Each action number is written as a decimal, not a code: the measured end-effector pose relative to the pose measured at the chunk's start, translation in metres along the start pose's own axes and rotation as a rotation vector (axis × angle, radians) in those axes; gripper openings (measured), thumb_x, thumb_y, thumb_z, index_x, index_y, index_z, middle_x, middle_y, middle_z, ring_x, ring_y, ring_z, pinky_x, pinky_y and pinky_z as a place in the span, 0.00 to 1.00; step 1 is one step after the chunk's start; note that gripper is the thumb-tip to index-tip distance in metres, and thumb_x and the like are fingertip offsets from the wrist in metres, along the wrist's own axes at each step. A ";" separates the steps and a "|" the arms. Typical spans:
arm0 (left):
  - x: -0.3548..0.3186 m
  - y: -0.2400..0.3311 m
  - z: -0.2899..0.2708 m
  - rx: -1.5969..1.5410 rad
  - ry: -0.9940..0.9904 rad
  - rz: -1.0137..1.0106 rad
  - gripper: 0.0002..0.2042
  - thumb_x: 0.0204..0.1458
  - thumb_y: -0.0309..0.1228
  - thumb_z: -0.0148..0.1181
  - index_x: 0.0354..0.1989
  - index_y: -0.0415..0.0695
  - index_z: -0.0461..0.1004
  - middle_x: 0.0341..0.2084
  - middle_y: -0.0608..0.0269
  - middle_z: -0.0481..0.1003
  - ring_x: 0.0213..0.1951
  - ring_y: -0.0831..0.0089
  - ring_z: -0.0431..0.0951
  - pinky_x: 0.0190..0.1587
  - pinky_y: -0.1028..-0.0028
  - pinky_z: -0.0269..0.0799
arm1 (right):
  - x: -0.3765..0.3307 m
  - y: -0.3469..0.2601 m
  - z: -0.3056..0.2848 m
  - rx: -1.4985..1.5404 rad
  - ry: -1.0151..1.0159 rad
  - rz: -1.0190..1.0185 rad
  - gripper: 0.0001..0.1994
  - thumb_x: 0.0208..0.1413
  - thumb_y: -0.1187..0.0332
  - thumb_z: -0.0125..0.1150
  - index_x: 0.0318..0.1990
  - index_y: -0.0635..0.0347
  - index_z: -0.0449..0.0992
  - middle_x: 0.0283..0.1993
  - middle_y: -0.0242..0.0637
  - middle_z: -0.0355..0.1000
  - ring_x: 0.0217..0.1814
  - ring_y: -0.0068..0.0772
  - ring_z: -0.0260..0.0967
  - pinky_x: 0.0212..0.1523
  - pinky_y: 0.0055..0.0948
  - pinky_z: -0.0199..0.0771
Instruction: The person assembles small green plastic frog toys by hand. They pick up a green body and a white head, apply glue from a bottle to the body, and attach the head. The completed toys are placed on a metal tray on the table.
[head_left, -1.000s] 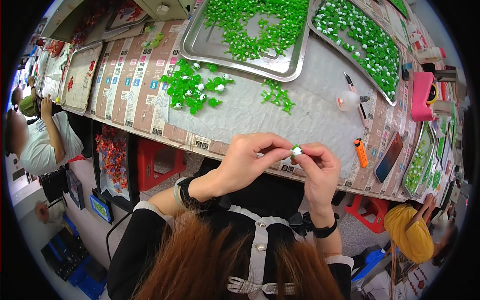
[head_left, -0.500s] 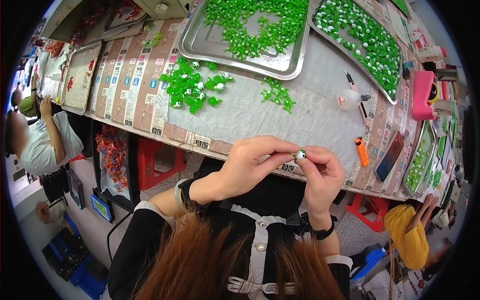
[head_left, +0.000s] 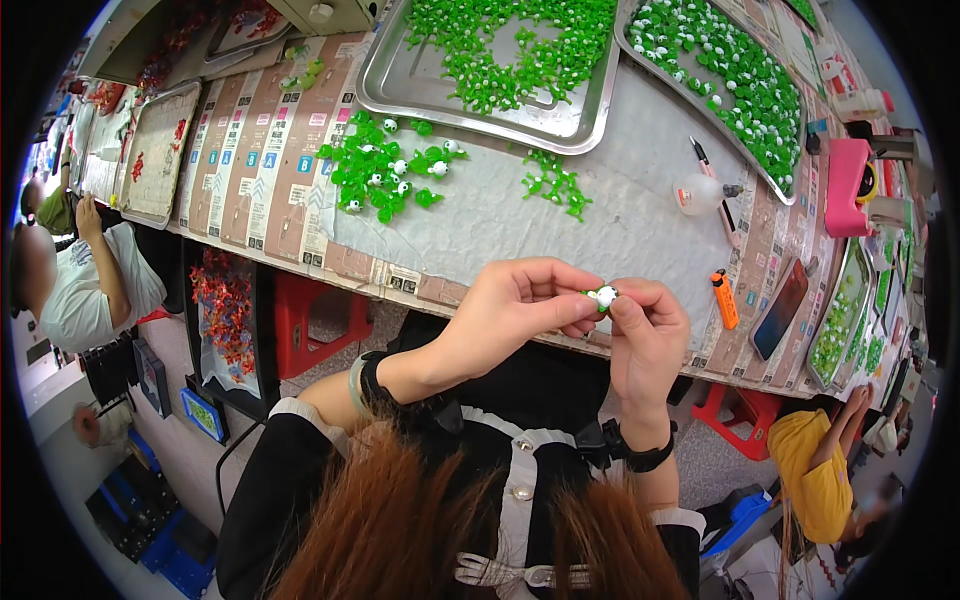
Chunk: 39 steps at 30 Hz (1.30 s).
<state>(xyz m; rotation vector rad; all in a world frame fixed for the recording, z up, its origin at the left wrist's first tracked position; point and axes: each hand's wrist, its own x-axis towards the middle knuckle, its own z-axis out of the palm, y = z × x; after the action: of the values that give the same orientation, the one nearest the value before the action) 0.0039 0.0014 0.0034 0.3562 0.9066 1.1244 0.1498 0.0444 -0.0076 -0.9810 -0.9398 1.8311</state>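
Between the fingertips of both hands is a small green figurine (head_left: pixel 604 297) with a white head, held just above the table's front edge. My left hand (head_left: pixel 530 300) pinches it from the left, and my right hand (head_left: pixel 648 325) pinches its other side. Fingers hide part of the piece. A loose pile of green figurines with white heads (head_left: pixel 385 172) lies on the white sheet (head_left: pixel 455 235) beyond my left hand. To the right of that pile is a smaller group of green pieces without white heads (head_left: pixel 556 185).
At the back stand a metal tray of green pieces (head_left: pixel 590 140) and a tray of white-headed ones (head_left: pixel 740 90). On the right lie a clear bottle (head_left: pixel 697 195), a pen (head_left: pixel 699 152), an orange cutter (head_left: pixel 724 300) and a phone (head_left: pixel 780 310). Co-workers (head_left: pixel 815 460) sit at both sides.
The figurine has turned between my fingers, showing more of its white head and green body. Both hands have risen slightly.
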 end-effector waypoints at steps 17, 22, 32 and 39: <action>0.009 -0.015 -0.009 -0.157 0.058 -0.117 0.09 0.45 0.24 0.50 0.34 0.33 0.66 0.27 0.56 0.71 0.28 0.76 0.72 0.32 0.81 0.68 | 0.005 0.009 0.000 0.016 0.056 0.220 0.03 0.45 0.77 0.51 0.24 0.67 0.67 0.24 0.37 0.68 0.24 0.20 0.64 0.28 0.17 0.64; 0.010 -0.020 -0.010 -0.127 0.064 -0.101 0.09 0.45 0.25 0.50 0.34 0.33 0.66 0.27 0.57 0.71 0.28 0.76 0.72 0.32 0.81 0.68 | 0.005 0.012 -0.001 0.021 0.053 0.205 0.03 0.45 0.76 0.51 0.24 0.66 0.67 0.24 0.36 0.67 0.25 0.20 0.64 0.28 0.17 0.64; 0.012 -0.021 -0.010 -0.106 0.057 -0.101 0.09 0.45 0.25 0.50 0.33 0.33 0.66 0.26 0.57 0.71 0.28 0.76 0.72 0.33 0.81 0.68 | 0.004 0.011 0.001 0.032 0.059 0.172 0.03 0.46 0.76 0.50 0.24 0.66 0.67 0.23 0.35 0.67 0.24 0.19 0.63 0.28 0.17 0.63; 0.014 -0.021 -0.012 -0.171 0.061 -0.136 0.08 0.45 0.25 0.50 0.33 0.33 0.66 0.26 0.58 0.70 0.29 0.76 0.72 0.33 0.80 0.68 | 0.006 0.014 -0.001 -0.004 0.077 0.190 0.04 0.46 0.76 0.50 0.23 0.65 0.66 0.23 0.34 0.66 0.24 0.18 0.62 0.28 0.16 0.61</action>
<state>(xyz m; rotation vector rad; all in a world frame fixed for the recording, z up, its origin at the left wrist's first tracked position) 0.0098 0.0029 -0.0237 0.1190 0.8674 1.0827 0.1436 0.0449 -0.0220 -1.1682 -0.8271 1.9328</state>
